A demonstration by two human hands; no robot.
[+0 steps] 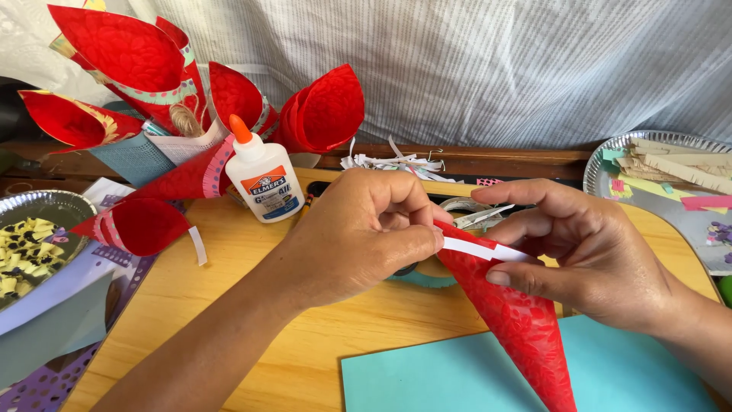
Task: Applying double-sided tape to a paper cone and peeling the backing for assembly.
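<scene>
I note the left hand (358, 236) and right hand (587, 252), fingers pinching a white paper strip (480, 249) across the mouth of the red paper cone (518, 320) above the counter (305, 336); judgement: keep strip taut, level with rim, press evenly.

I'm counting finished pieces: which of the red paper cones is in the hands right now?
The red cone pointing down over the turquoise sheet, pinched by the left hand and right hand with a white strip. The others lie beyond the glue bottle.
</scene>
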